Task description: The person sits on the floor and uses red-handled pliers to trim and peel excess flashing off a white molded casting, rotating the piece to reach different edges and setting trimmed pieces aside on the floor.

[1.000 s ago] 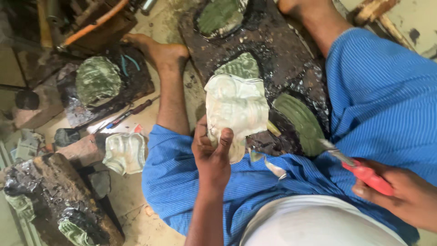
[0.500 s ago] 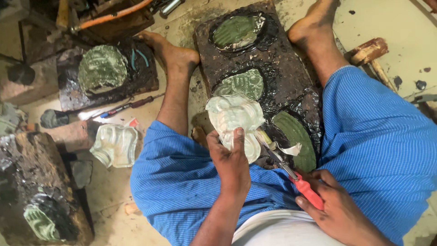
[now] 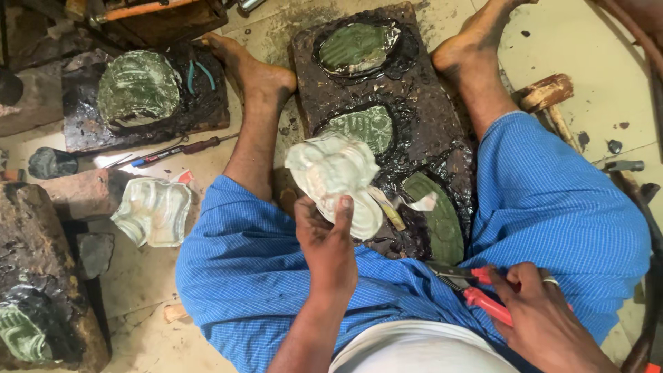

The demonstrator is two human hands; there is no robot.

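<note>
Two hands grip embossed metal sheet, red-handled snips.

Embossed metal sheet: pale, silvery-white, thin, with raised relief work across its face and an irregular, wavy outline. It is held off the ground, tilted, above the person's lap, in front of a dark pitch-covered block. A narrow strip of trimmed metal curls away from its lower right edge. The left hand grips it from below, thumb pressed on its face.

Snips: red-handled, dark blades, lying nearly level over the right thigh, well apart from the sheet, gripped by the right hand.
</note>
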